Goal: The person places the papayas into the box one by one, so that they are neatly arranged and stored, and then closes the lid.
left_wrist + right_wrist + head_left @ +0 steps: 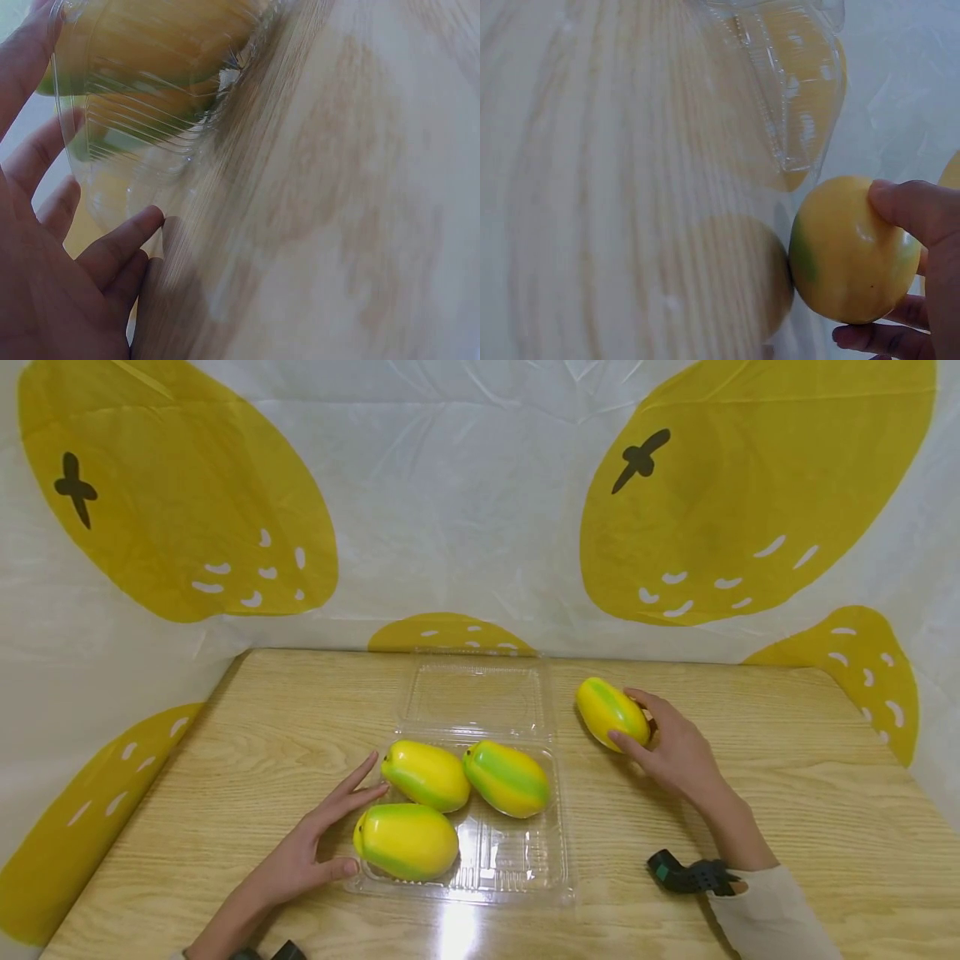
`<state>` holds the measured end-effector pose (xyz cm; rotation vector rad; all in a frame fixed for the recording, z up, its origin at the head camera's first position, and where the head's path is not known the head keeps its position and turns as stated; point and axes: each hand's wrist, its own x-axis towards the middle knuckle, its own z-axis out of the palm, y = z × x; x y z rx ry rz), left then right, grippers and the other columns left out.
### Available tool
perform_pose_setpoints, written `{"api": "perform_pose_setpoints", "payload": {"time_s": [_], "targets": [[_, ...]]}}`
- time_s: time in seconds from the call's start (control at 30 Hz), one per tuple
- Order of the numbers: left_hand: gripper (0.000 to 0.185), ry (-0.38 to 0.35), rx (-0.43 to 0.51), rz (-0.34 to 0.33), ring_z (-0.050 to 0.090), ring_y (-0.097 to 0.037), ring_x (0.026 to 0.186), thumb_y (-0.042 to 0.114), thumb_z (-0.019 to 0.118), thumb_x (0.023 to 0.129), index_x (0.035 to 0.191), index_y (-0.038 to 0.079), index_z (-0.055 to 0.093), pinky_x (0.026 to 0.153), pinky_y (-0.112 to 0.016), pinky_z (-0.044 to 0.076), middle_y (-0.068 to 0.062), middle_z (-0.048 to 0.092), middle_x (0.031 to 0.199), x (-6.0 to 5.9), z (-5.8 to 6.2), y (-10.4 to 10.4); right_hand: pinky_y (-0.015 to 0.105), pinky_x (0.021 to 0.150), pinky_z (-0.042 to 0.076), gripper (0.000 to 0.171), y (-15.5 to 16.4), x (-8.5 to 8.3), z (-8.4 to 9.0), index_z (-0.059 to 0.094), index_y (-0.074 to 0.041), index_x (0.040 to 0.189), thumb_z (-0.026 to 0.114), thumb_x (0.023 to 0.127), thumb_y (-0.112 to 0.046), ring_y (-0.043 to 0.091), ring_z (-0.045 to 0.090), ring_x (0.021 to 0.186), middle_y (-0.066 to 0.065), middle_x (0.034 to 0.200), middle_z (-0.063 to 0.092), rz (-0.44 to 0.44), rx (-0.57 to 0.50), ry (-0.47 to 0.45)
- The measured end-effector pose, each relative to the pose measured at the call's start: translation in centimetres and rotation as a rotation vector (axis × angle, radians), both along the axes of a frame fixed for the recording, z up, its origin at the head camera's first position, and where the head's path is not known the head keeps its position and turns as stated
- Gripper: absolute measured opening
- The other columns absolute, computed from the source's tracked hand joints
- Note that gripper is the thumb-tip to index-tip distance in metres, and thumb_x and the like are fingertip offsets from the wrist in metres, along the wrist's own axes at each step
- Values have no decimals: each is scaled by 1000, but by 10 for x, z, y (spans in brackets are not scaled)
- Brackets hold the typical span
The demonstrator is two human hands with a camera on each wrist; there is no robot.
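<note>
A clear plastic clamshell box lies open on the wooden table, its lid folded back. Three yellow-green mangoes lie in its tray: one at the front left, one at the back left, one at the back right. My left hand rests against the tray's left side with straight fingers, thumb at the front mango. To the right of the box, my right hand grips a fourth mango with thumb and fingers curled round it.
A white sheet printed with big yellow fruit shapes hangs behind and beside the table. Bare wood lies left and right of the box. A dark strap sits on my right wrist.
</note>
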<state>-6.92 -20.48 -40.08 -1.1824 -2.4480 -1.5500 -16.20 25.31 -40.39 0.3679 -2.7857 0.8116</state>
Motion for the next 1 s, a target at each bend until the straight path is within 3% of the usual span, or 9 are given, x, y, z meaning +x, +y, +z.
{"api": "perform_pose_setpoints", "payload": {"time_s": [0.2, 0.33, 0.5, 0.57, 0.9, 1.0], "targets": [[65, 5, -4, -1, 8, -41, 130, 32, 63, 81, 132, 0, 39, 88, -69, 11, -24, 11, 144, 0, -1, 0, 37, 64, 37, 66, 2, 2, 4, 38, -14, 133, 62, 80, -44, 21, 47, 84, 9, 121, 49, 11, 22, -16], [65, 17, -10, 3, 9, -41, 130, 36, 61, 83, 131, -1, 39, 97, -56, 13, -24, 11, 144, 0, 0, 0, 35, 63, 37, 65, 1, 2, 4, 39, -13, 133, 62, 80, -43, 19, 47, 80, 8, 121, 49, 21, 14, -4], [65, 17, -13, 6, 9, -42, 130, 38, 60, 83, 132, 0, 39, 91, -65, 12, -24, 12, 144, 0, 0, 0, 34, 61, 38, 65, 2, 1, 3, 39, -13, 133, 63, 80, -42, 18, 47, 77, 7, 118, 50, 26, 13, 5], [65, 10, -10, 5, 8, -42, 130, 37, 61, 82, 132, 0, 39, 83, -72, 11, -24, 11, 144, 0, 1, 0, 33, 60, 38, 65, 2, 1, 3, 39, -13, 133, 63, 80, -41, 18, 48, 76, 8, 117, 51, 30, 8, 8], [65, 4, 2, -5, 7, -42, 130, 34, 62, 82, 131, -1, 39, 82, -74, 10, -24, 11, 144, 0, -1, 0, 32, 58, 43, 64, 1, 2, 6, 37, -16, 134, 64, 80, -37, 19, 52, 72, 6, 111, 52, 51, -47, 23], [65, 4, 4, -4, 7, -42, 130, 33, 63, 82, 131, -1, 39, 88, -69, 10, -24, 11, 144, 0, -2, 0, 31, 57, 45, 64, 1, 3, 9, 36, -17, 134, 65, 80, -35, 18, 52, 72, 5, 113, 51, 61, -73, 31]]}}
